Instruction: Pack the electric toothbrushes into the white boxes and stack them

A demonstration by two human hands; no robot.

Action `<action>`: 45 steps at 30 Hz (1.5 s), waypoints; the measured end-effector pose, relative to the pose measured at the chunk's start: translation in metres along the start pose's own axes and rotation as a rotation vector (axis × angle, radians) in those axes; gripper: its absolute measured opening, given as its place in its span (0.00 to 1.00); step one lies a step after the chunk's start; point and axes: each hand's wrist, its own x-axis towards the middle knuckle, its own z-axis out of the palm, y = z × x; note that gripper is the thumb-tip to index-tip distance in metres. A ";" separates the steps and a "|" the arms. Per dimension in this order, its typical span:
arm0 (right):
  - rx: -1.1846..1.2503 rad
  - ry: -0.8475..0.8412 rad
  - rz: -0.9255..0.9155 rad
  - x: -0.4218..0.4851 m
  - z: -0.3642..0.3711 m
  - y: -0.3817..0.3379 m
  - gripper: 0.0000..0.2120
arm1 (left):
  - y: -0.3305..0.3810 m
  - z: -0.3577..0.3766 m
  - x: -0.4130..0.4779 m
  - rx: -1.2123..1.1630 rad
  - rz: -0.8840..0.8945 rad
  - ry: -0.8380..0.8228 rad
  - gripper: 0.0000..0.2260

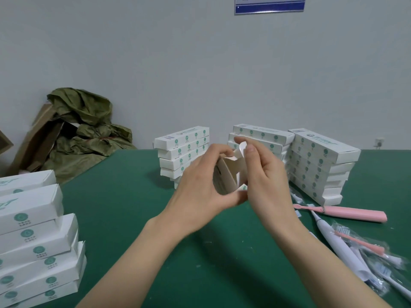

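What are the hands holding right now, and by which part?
Both hold one white box, open end toward the camera. The left hand grips its left side; the right hand pinches the raised end flap.

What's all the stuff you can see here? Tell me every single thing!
open box: one, white, held above the table's middle
far box stacks: three, white with green dots, along the table's far edge
near box stack: one, white, near left
pink toothbrush: one, pink, loose at right
white toothbrush: one, white, beside the pink one
wrapped brush parts: count unclear, pink and white in clear plastic, near right
table: one, green
crumpled wrapping: one, olive, behind the table's left
cardboard: brown, under the wrapping
sign: one, blue, top of wall
wall socket: one, white, far right
left hand: grips the box
right hand: pinches its flap
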 end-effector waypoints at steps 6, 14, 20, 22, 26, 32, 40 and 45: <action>-0.100 -0.106 -0.082 -0.006 0.006 0.005 0.14 | -0.007 0.005 0.002 -0.098 -0.044 0.072 0.21; -0.151 -0.041 -0.118 -0.004 0.003 0.003 0.16 | -0.002 0.010 0.001 -0.203 -0.116 0.175 0.24; -0.223 -0.099 -0.159 -0.004 0.003 0.007 0.18 | -0.004 0.010 0.001 -0.176 -0.097 0.215 0.21; -0.248 -0.144 -0.180 -0.004 0.004 0.008 0.20 | -0.004 0.011 0.001 -0.188 -0.098 0.235 0.20; -0.389 -0.225 -0.287 -0.006 0.008 0.009 0.26 | -0.005 0.010 0.002 -0.196 -0.075 0.270 0.15; -0.031 -0.364 -0.061 0.003 -0.001 0.002 0.30 | -0.003 -0.004 0.005 -0.247 -0.036 0.312 0.19; -0.041 -0.498 0.892 0.020 -0.018 0.041 0.27 | -0.010 -0.058 0.018 -0.532 0.235 0.639 0.14; 0.612 -0.365 1.049 0.017 -0.009 0.049 0.12 | -0.023 -0.044 0.021 -0.637 -0.006 0.644 0.11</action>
